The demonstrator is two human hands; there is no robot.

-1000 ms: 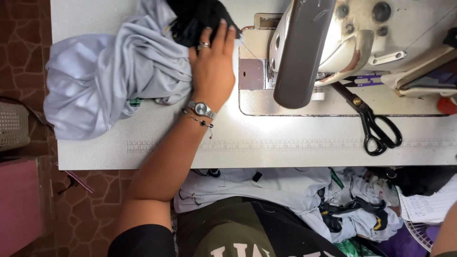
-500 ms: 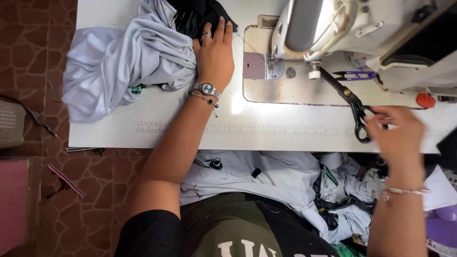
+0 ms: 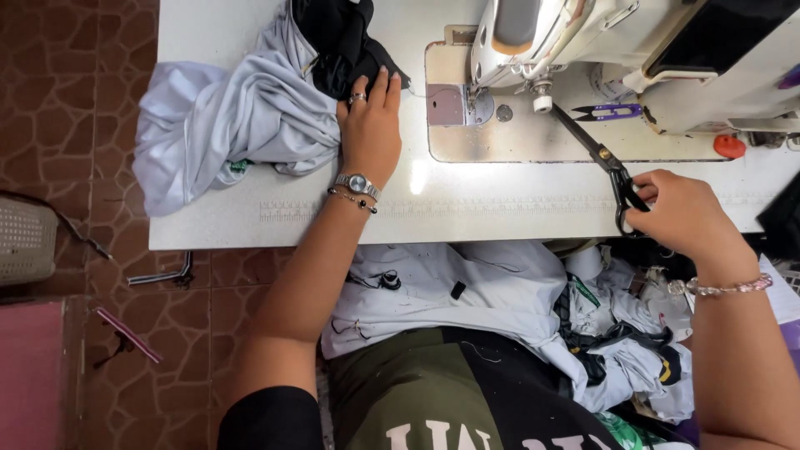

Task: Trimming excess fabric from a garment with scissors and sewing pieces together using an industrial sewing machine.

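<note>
My left hand (image 3: 371, 129) lies flat, palm down, on a heap of pale grey cloth (image 3: 233, 125) with black cloth (image 3: 337, 42) on top, at the left of a white sewing table (image 3: 467, 208). It wears a ring, a wristwatch and a thin bracelet. My right hand (image 3: 679, 212) grips the black handles of a pair of scissors (image 3: 596, 154). The scissor blades point up and left toward the needle area of the cream sewing machine (image 3: 583, 37).
Small purple thread snips (image 3: 608, 111) lie on the machine bed, and a red knob (image 3: 729, 146) sits to their right. Pale grey and black cloth pieces (image 3: 500, 292) fill my lap. Brown patterned tile floor (image 3: 75, 100) and a beige perforated basket (image 3: 25, 242) lie at the left.
My right hand came into view from the right and closed on the scissors' handles. The view shifted left. My left hand stays on the cloth.
</note>
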